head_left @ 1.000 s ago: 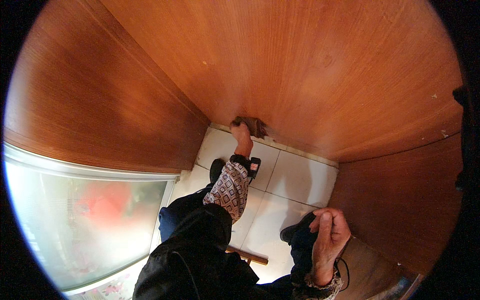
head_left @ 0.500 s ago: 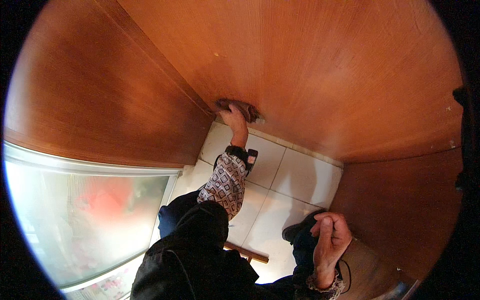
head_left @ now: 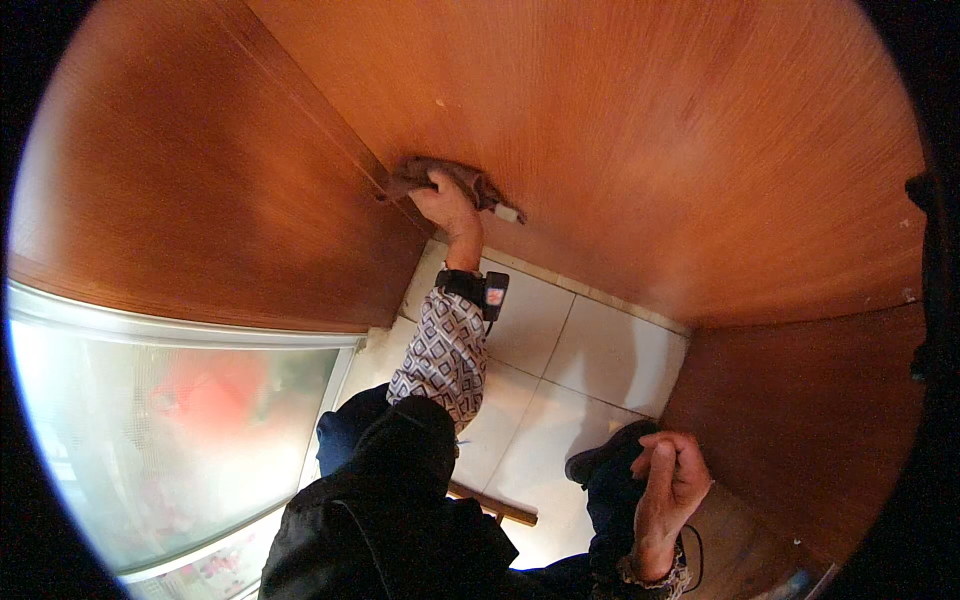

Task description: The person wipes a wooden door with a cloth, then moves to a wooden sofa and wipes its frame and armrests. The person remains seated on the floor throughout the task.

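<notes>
My left hand [head_left: 448,208] is closed on a dark brown cloth [head_left: 465,177], pressing it to the reddish-brown wood panel [head_left: 620,150] close to the left corner. A small pale patch [head_left: 507,213] shows at the cloth's right end; whether it is part of the cloth I cannot tell. The left forearm wears a patterned sleeve [head_left: 440,345] with a black band and small device [head_left: 494,295] at the wrist. My right hand [head_left: 672,488] is curled in a loose fist over my right knee, with nothing seen in it.
Another wood panel [head_left: 190,180] meets the first at the left, and a darker one [head_left: 800,410] stands at the right. White floor tiles [head_left: 600,350] lie below. A frosted glass pane in a white frame [head_left: 200,343] is at the lower left. A wooden bar [head_left: 505,508] shows beneath me.
My left hand has moved the cloth up and left along the panel, to the corner seam. My right hand has shifted slightly right and down, still curled.
</notes>
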`<state>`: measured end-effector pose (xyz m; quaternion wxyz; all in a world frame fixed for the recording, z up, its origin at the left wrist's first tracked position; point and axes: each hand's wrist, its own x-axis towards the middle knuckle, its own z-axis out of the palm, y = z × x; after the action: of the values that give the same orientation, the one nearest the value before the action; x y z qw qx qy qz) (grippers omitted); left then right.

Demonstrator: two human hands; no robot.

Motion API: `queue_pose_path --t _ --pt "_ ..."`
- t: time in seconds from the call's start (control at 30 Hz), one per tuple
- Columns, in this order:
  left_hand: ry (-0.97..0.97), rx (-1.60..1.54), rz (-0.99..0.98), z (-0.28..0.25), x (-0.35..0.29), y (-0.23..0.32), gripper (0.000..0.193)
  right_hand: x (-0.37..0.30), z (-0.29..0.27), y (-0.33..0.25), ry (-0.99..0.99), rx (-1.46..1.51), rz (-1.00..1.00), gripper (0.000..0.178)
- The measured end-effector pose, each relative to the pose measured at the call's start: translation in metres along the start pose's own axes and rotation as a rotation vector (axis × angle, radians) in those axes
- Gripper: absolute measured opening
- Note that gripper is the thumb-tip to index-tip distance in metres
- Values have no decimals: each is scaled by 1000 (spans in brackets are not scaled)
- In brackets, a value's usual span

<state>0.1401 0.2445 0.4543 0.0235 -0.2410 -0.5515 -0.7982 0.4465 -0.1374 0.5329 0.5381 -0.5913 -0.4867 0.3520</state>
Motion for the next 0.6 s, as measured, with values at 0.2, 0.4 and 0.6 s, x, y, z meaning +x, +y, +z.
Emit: queue_pose_path --t 0.2,0.4,0.6 --pt "-337 -79 -479 -37 -36 -151 53 -30 -12 -15 11 -23 -128 28" --pt "-609 -416 -956 -46 -58 -209 49 -24 8 -8 10 -4 -89 27" --pt "-439 157 -194 -31 -11 -144 33 -13 0 -10 -18 9 -81 24"
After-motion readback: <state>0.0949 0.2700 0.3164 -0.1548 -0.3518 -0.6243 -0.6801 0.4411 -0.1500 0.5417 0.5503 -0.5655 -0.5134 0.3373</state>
